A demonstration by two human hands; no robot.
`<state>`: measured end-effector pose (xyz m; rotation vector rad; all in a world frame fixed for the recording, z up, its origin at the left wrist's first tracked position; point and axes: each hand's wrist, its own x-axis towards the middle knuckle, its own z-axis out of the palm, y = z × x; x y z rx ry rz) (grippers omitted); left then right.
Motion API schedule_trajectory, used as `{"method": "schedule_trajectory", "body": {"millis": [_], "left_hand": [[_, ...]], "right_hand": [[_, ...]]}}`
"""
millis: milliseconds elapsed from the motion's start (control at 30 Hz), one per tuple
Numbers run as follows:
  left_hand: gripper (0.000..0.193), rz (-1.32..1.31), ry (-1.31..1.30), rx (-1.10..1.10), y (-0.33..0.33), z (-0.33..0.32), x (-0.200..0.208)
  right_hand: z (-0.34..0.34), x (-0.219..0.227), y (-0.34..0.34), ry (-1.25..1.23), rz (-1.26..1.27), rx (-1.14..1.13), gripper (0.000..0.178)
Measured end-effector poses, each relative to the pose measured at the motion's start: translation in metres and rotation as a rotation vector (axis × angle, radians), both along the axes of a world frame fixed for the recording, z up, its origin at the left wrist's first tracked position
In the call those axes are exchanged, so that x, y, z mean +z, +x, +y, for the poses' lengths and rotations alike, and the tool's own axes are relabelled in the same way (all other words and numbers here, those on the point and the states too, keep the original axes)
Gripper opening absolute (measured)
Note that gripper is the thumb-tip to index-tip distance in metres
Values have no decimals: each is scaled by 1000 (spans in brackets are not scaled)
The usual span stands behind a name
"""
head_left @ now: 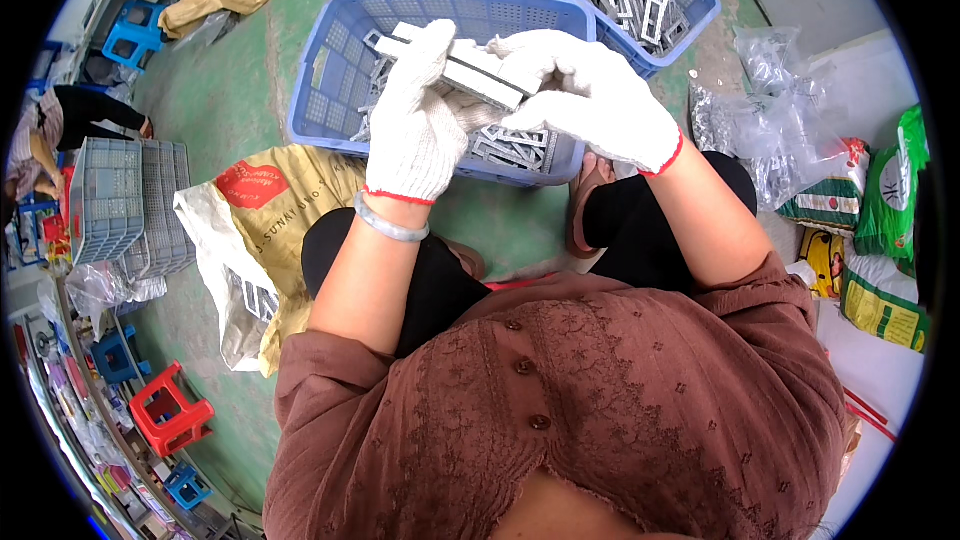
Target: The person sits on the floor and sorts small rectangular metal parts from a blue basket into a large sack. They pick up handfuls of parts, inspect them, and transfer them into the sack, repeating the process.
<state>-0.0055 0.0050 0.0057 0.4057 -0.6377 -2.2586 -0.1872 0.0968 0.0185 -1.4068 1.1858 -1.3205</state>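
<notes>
Both hands wear white knitted gloves with red cuffs. My left hand (pixel 415 125) is closed around a small stack of long grey rectangular parts (pixel 482 82), its thumb lying across the top. At the stack's right end, my right hand (pixel 600 100) pinches the parts between thumb and fingers; its fingertips are partly hidden. The stack is tilted, sloping down to the right. Beneath it, a blue plastic basket (pixel 440 0) holds many loose grey rectangular frames (pixel 510 147).
Behind stands a second blue basket (pixel 665 65), full of similar frames. A yellow and white sack (pixel 290 215) lies left of my legs. Clear plastic bags (pixel 775 125) and green sacks (pixel 893 190) are at right. Stools, including a red one (pixel 170 410), crates (pixel 110 190) and another person (pixel 85 120) are left.
</notes>
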Motion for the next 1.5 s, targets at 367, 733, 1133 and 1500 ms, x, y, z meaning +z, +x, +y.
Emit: {"method": "schedule_trajectory", "body": {"millis": [367, 733, 1133, 1500], "left_hand": [[33, 79, 72, -71, -4, 8, 17], [34, 44, -38, 315, 11, -14, 10], [42, 146, -7, 325, 22, -21, 20], [37, 194, -126, 326, 23, -20, 20]], "right_hand": [[-8, -21, -15, -63, -738, 77, 31], [-13, -27, -25, 98, -789, -56, 13], [-10, -35, -6, 412, -411, -150, 18], [-2, -65, -2, 347, -153, 66, 9]]}}
